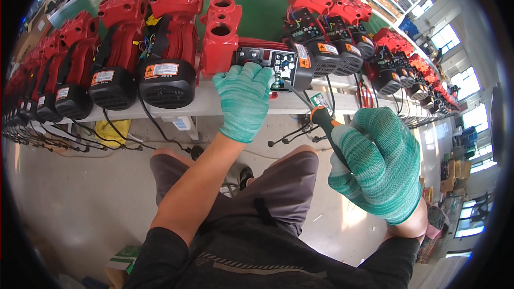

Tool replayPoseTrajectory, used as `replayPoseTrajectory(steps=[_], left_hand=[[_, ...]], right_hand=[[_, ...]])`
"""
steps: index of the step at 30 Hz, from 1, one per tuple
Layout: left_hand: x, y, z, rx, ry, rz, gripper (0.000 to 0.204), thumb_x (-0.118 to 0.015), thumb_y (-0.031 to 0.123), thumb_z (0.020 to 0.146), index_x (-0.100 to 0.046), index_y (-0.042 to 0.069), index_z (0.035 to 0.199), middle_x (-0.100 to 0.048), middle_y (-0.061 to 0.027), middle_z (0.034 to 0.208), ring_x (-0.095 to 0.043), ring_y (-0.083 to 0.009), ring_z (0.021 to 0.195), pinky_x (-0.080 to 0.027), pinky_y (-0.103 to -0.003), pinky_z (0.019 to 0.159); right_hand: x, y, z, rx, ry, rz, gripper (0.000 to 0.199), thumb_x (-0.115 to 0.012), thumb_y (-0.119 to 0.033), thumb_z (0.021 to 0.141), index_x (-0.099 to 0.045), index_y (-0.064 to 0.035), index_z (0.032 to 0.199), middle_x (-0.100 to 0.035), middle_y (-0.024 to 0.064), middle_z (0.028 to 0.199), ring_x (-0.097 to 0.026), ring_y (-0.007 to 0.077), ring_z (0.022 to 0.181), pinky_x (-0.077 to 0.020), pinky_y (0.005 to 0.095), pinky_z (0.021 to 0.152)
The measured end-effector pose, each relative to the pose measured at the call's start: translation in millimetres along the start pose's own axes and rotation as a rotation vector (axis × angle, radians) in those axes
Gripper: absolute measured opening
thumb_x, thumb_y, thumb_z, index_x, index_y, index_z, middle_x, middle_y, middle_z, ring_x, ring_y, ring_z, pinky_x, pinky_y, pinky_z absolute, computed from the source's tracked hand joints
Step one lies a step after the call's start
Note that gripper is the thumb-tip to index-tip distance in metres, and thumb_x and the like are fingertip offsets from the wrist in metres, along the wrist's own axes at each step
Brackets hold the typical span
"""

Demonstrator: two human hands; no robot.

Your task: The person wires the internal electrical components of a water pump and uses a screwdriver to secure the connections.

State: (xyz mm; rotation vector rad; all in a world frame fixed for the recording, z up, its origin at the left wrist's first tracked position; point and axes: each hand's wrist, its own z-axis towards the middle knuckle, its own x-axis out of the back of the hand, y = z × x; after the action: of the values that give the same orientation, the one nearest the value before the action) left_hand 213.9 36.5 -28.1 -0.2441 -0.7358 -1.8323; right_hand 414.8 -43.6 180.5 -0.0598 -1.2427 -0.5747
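Note:
A red pump [220, 32] with a black motor lies in front of me on the bench, its terminal box open and a circuit board [285, 65] showing. My left hand [244, 99], in a green knit glove, rests on the box's near edge with its fingers curled together against it; whether they also pinch a wire is hidden. In my right hand [377, 166], gloved alike, is a screwdriver [323, 118] with an orange and black handle. Its shaft slants up to the left, and the tip reaches the near side of the board, close to my left fingertips.
Several red pumps [174, 37] with black motor covers line the bench to the left. More pumps with exposed boards [338, 29] stand to the right. Black power cords [160, 131] hang off the front edge. Red-handled pliers [365, 96] are at the bench edge; a yellow cloth [113, 130] lies below.

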Motion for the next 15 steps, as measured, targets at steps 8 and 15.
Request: replayPoseTrajectory(steps=[8,15], left_hand=[[-8,-3,-4,-0.008,0.081,-0.024,0.018,-0.079,0.016,0.083,-0.076,0.019,0.101,-0.065,0.0017,0.094,-0.058,-0.0247,0.087,-0.037,-0.044,0.088],[-6,-7,-4,-0.031,0.069,-0.028,0.017,-0.079,0.017,0.083,-0.076,0.019,0.1,-0.064,0.0022,0.094,-0.058,-0.0244,0.087,-0.037,-0.044,0.089]], right_hand=[[1,1,4,0.052,-0.008,0.033,0.048,-0.084,-0.006,0.064,-0.071,-0.0059,0.11,-0.062,0.0136,0.096,-0.065,0.0291,0.072,-0.0519,0.0394,0.057],[12,-7,1,-0.03,-0.222,-0.117,0.028,-0.076,-0.023,0.077,-0.068,-0.0164,0.103,-0.061,0.0037,0.091,-0.058,0.0224,0.064,-0.0458,0.0359,0.05]])
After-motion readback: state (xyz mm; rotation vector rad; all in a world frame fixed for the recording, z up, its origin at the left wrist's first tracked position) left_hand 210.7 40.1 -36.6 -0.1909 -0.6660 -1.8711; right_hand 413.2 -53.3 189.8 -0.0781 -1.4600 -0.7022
